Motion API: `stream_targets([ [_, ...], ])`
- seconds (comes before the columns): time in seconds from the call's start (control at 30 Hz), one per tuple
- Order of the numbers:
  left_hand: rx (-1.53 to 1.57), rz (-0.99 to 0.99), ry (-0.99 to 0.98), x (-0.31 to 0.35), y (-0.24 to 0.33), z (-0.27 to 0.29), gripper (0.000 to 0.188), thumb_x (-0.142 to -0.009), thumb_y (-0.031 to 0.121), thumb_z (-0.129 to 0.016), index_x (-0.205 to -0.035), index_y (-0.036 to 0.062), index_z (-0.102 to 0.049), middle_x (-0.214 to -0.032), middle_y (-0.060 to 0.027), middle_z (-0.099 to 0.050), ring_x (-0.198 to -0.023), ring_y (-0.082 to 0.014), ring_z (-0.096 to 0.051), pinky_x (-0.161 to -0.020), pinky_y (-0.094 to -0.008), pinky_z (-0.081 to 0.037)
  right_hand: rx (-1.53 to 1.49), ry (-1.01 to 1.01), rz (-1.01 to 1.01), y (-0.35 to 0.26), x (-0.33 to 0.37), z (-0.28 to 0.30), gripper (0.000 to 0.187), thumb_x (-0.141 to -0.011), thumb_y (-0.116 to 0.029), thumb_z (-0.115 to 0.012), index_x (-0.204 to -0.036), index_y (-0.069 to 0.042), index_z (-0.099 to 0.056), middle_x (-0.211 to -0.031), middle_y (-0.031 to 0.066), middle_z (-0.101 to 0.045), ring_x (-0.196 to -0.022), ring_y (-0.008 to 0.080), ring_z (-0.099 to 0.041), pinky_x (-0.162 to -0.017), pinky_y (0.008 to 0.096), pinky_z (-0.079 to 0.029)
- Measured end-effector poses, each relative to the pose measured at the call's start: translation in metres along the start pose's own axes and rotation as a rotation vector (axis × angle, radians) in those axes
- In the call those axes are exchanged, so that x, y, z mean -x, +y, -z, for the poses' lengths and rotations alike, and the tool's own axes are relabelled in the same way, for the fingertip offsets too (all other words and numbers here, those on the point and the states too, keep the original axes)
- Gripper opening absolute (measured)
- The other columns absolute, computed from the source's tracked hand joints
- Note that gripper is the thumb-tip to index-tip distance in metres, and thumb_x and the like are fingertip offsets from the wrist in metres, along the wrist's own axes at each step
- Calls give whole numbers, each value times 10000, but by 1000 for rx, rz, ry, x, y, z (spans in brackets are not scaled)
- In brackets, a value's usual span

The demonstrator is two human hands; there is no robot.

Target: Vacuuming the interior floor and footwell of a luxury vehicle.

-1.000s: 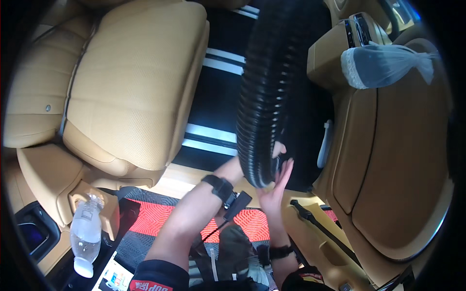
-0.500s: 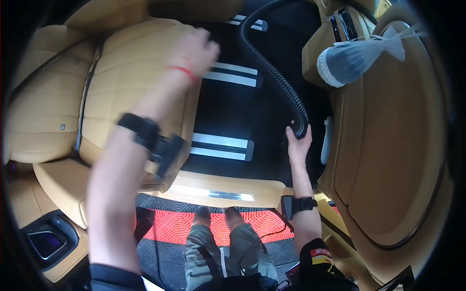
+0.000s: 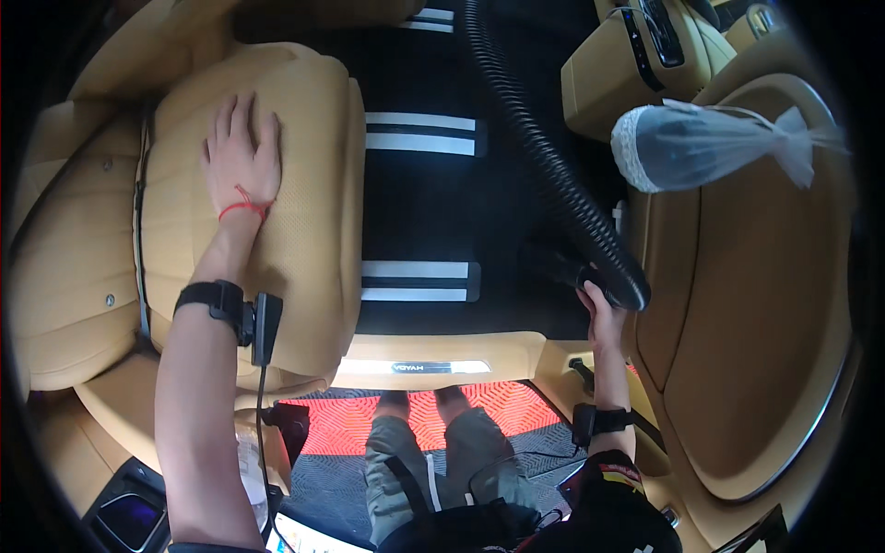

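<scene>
Two hands, two very different jobs here. Left hand point(image 3: 241, 161) is up around ten o'clock, spread flat with fingers together-ish and palm down on the tan leather seat cushion point(image 3: 304, 184), holding nothing. Looks to me like it's there for bracing, since the person is leaning in through the open door and needs something to prop on. There's a red string at the wrist and a black strap point(image 3: 214, 300) with a small box and cable further down the forearm.

Right hand point(image 3: 601, 311) sits at roughly three o'clock, fingers curled round the end of the black ribbed vacuum hose point(image 3: 544, 157), right where it meets the nozzle point(image 3: 562, 267). The hose snakes up toward twelve o'clock and out of frame. The nozzle tip points left and lies low over the black floor mat point(image 3: 419, 194) with the white stripes, though whether it's actually touching the mat I can't tell. Gripping close to the tip makes sense for steering it, I'd guess.

Over at two o'clock a clear plastic bag point(image 3: 710, 147) with a lacy white edge hangs by the door panel point(image 3: 756, 323). Down at six, a red patterned mat point(image 3: 350, 419) under the person's feet, just below the tan door sill point(image 3: 433, 355).
</scene>
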State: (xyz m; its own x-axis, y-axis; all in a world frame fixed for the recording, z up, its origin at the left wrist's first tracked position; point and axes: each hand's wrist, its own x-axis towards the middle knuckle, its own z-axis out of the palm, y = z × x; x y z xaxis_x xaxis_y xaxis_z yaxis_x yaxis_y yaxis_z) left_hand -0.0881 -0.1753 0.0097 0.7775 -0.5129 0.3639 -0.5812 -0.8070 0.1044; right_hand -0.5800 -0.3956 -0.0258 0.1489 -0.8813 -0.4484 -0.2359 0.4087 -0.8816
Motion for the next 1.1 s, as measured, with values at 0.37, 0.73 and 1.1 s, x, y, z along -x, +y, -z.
stream_targets([
  [0.37,192,-77,0,3,6,3,484,-970,314,-470,-1399,93,-499,-1473,-141,-455,-1392,-308,-381,-1159,-491,-222,467,-367,619,-10,-59,-144,409,-715,5,-773,-1096,-40,-632,-1301,239,-604,-1286,388,-533,-1103,411,-395],
  [0.73,134,-124,-1,1,4,4,476,-993,267,-427,-1406,36,-478,-1479,-169,-451,-1376,-334,-400,-1143,-452,-250,469,-698,581,-29,-50,-163,481,-661,-60,-821,-1104,-45,-637,-1312,193,-607,-1303,397,-512,-1105,430,-402],
  [1.1,197,-111,-4,7,3,-8,484,-984,269,-432,-1407,39,-475,-1484,-175,-440,-1386,-329,-383,-1142,-461,-222,309,-839,409,-7,7,-143,401,-707,-68,-792,-1073,-29,-634,-1280,214,-619,-1280,376,-544,-1082,433,-419],
])
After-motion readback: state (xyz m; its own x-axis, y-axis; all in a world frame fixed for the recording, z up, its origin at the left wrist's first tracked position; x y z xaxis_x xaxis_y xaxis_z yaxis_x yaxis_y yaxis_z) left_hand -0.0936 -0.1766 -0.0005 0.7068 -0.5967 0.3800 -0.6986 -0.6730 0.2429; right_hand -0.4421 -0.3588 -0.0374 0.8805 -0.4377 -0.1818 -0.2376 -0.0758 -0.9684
